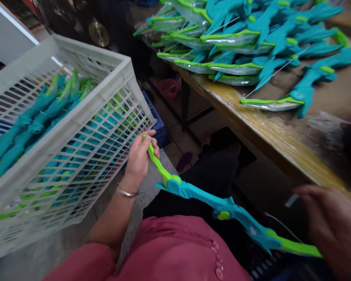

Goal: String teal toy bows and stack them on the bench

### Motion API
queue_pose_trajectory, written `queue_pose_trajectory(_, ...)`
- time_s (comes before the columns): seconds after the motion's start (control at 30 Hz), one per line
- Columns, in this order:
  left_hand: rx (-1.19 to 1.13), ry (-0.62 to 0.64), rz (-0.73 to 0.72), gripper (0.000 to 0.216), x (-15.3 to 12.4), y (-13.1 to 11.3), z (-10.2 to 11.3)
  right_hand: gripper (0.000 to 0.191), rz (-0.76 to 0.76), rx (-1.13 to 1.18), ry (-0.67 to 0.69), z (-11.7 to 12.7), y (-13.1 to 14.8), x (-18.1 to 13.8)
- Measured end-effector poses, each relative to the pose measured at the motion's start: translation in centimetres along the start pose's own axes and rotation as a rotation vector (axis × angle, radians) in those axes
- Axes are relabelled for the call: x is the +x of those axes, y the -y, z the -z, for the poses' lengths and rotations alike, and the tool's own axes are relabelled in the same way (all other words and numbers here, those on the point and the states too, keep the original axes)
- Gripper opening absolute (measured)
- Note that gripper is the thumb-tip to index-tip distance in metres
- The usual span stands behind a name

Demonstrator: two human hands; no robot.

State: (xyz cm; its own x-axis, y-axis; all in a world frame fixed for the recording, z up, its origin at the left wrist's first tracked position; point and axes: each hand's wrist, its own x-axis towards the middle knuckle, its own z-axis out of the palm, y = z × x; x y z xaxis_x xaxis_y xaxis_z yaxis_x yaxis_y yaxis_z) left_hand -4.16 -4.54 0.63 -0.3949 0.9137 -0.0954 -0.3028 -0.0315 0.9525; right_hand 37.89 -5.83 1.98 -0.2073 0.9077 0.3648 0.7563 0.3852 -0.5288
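A teal and green toy bow (204,197) lies slantwise across my lap. My left hand (140,150) is closed around the tip of its upper green limb. At the lower right, my right hand (330,222) is blurred, its fingers pinched on a small pale strip (291,200) whose kind I cannot make out. It is beside the bow's other green limb, whose far end it partly hides. A thin white string (283,225) curves loosely near that limb.
On the left stands a white slatted crate (128,74) with several toy bows (43,105) inside. A wooden table (269,144) at the upper right bears a heap of strung bows (236,43). Below are a blue crate (158,121) and a pink basin (168,88).
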Motion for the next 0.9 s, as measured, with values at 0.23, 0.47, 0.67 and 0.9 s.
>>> queue_pose_trajectory(0.23,-0.205,0.144,-0.303,0.026,-5.7,-1.8,-5.0,0.018,0.358,0.492,0.162,-7.6,16.6,7.4)
queue_pose_trajectory(0.47,-0.328,0.294,-0.301,0.029,-7.7,-2.7,-3.7,0.017,0.303,0.705,0.093,-9.3,19.8,5.9)
queue_pose_trajectory(0.67,-0.368,0.371,-0.251,0.031,-8.3,-2.6,-3.7,0.019,0.256,0.807,0.062,-9.7,21.5,5.1)
queue_pose_trajectory(0.9,-0.363,0.357,-0.219,0.031,-8.6,-2.6,-3.9,0.019,0.295,0.771,0.074,-10.1,21.9,4.6)
